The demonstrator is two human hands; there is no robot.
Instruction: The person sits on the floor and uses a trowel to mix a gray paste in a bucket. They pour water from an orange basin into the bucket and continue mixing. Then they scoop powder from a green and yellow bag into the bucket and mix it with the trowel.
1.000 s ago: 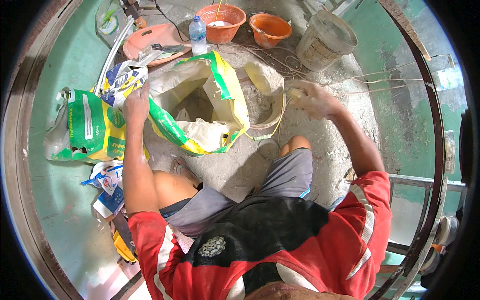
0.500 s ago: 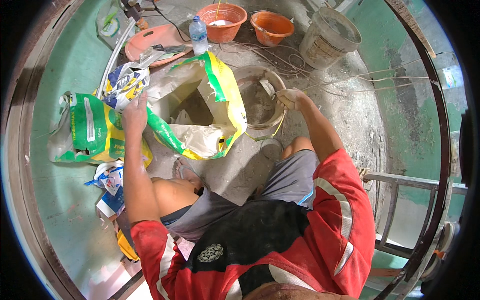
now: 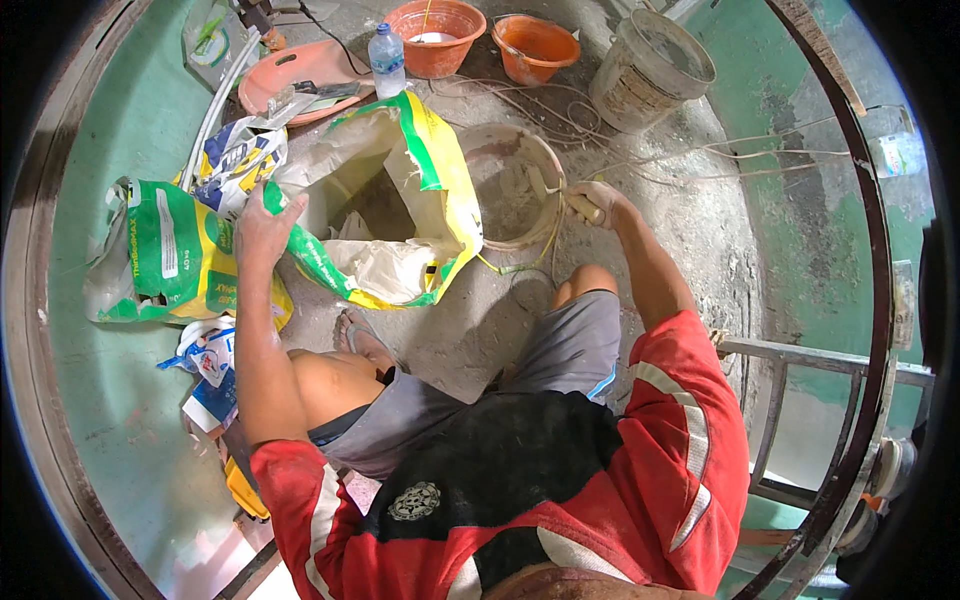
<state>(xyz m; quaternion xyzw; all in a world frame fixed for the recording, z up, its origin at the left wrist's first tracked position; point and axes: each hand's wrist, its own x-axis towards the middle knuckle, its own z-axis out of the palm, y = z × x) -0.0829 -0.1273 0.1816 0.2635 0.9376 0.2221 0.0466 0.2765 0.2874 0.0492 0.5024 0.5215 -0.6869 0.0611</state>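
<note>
My left hand [image 3: 265, 228] is closed on the left rim of an open green, yellow and white sack [image 3: 456, 190]. The sack stands on the floor between my feet and the tubs, and its inside is pale with a darker bottom. To its right sits a round, mortar-stained bucket [image 3: 514, 244]. At the bucket's right rim, my right hand [image 3: 608, 207] grips the pale handle of a trowel [image 3: 584, 207]. The trowel's head reaches over the rim into the bucket, and its outline is hard to make out against the grey residue.
A second green and yellow sack [image 3: 160, 250] leans at the left wall. Behind stand a water bottle [image 3: 387, 65], an orange basin [image 3: 437, 62], a smaller orange bucket [image 3: 535, 62] and a tall dirty bucket [image 3: 650, 85]. Thin cable [image 3: 575, 125] loops across the floor.
My right hand's grip has turned, showing the pale handle, and the trowel's head has shifted in the bucket. My left hand stays on the sack's rim. The whole view has shifted slightly.
</note>
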